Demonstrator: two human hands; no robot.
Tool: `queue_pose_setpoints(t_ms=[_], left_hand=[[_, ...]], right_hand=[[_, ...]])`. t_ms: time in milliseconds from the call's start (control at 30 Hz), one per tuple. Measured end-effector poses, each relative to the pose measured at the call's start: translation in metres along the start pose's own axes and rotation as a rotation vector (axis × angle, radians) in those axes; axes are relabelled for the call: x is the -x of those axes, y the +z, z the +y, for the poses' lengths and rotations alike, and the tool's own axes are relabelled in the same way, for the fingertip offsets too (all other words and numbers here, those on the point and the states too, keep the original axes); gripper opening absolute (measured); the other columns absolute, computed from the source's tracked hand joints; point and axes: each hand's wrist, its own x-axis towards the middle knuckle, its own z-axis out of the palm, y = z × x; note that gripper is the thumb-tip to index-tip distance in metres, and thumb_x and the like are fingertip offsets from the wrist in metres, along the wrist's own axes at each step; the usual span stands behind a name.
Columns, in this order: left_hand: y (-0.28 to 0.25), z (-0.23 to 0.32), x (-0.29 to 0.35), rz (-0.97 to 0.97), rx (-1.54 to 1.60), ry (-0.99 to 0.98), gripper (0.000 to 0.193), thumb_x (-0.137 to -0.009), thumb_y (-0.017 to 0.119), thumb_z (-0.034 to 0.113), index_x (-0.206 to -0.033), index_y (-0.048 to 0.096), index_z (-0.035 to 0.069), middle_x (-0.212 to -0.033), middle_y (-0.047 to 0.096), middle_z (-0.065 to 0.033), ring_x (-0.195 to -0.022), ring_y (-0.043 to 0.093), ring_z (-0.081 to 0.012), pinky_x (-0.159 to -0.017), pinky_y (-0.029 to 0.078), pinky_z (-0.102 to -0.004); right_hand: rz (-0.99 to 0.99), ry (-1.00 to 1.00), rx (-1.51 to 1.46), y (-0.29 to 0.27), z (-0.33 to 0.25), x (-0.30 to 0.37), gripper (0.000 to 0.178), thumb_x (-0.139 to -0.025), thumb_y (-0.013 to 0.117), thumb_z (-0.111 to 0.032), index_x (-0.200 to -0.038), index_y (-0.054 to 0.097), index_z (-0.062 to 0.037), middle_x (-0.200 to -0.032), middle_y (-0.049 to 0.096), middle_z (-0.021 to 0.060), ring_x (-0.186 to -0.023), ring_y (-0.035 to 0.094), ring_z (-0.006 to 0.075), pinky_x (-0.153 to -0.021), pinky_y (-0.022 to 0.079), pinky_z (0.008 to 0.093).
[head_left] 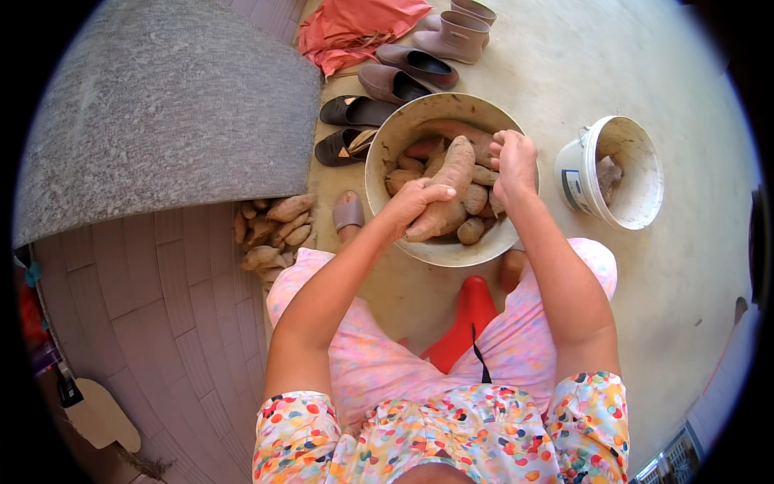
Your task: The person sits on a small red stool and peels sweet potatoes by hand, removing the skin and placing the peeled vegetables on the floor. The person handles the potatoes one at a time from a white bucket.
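Over a wide metal basin (442,256) my left hand (413,206) grips a large, dirt-coated sweet potato (457,168), thumb laid across it. The tuber is tilted, its upper end pointing away from me. My right hand (516,169) is raised above the basin's right side, fingers curled in, a little apart from the sweet potato. Whether anything small is in those fingers cannot be made out. Several more sweet potatoes (476,198) fill the basin beneath, partly hidden by my hands and the held one.
A white bucket (577,184) with a crumpled scrap inside stands right of the basin. More sweet potatoes (289,208) lie in a pile at left, beside a grey mat (169,113). Shoes (395,83), boots (457,38) and a red-orange sheet (355,32) lie beyond. A red seat (468,323) shows between my legs.
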Motion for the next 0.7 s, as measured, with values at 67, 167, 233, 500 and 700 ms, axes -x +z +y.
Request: queue_pose_setpoints(t_ms=[67,167,233,500,700], left_hand=[[0.001,0.002,0.022,-0.059,0.219,-0.094,0.044,-0.078,0.059,0.035,-0.103,0.053,-0.001,-0.078,0.059,-0.0164,-0.056,0.060,-0.0237,-0.043,0.049,-0.0289],[0.003,-0.004,0.041,-0.187,0.501,-0.124,0.049,-0.082,0.052,0.043,-0.105,0.051,-0.001,-0.074,0.059,-0.0177,-0.052,0.060,-0.0259,-0.035,0.048,-0.0309],[0.004,-0.007,0.048,-0.294,0.640,-0.130,0.053,-0.084,0.048,0.048,-0.105,0.051,0.000,-0.072,0.059,-0.0180,-0.050,0.061,-0.0267,-0.033,0.047,-0.0317],[0.010,0.005,0.049,-0.132,0.257,-0.153,0.049,-0.087,0.048,0.047,-0.098,0.056,0.000,-0.077,0.062,-0.0110,-0.055,0.062,-0.0193,-0.040,0.050,-0.0281],[0.014,0.004,0.045,0.094,-0.603,0.290,0.054,-0.079,0.062,0.040,-0.110,0.049,-0.003,-0.092,0.062,-0.0131,-0.081,0.060,-0.0188,-0.072,0.048,-0.0311]], right_hand=[[-0.066,0.008,0.110,0.001,0.003,0.006,0.026,-0.085,0.051,-0.024,-0.099,0.051,-0.0021,-0.088,0.056,0.0087,-0.074,0.053,0.0158,-0.059,0.041,0.0254],[-0.186,0.327,-0.050,0.017,-0.014,0.042,0.029,-0.086,0.052,-0.029,-0.098,0.051,-0.0022,-0.086,0.058,0.0100,-0.075,0.055,0.0172,-0.062,0.045,0.0277],[-0.504,0.526,-0.319,0.017,0.000,0.041,0.030,-0.086,0.052,-0.028,-0.098,0.052,-0.0009,-0.085,0.056,0.0086,-0.074,0.055,0.0169,-0.067,0.047,0.0302],[-0.498,0.408,-0.284,0.018,0.003,0.041,0.026,-0.088,0.048,-0.023,-0.097,0.054,0.0000,-0.088,0.059,0.0095,-0.073,0.057,0.0166,-0.068,0.050,0.0323],[-0.249,0.275,-0.171,0.011,0.018,0.023,0.028,-0.090,0.044,-0.030,-0.091,0.052,-0.0036,-0.084,0.056,0.0096,-0.075,0.057,0.0199,-0.069,0.050,0.0371]])
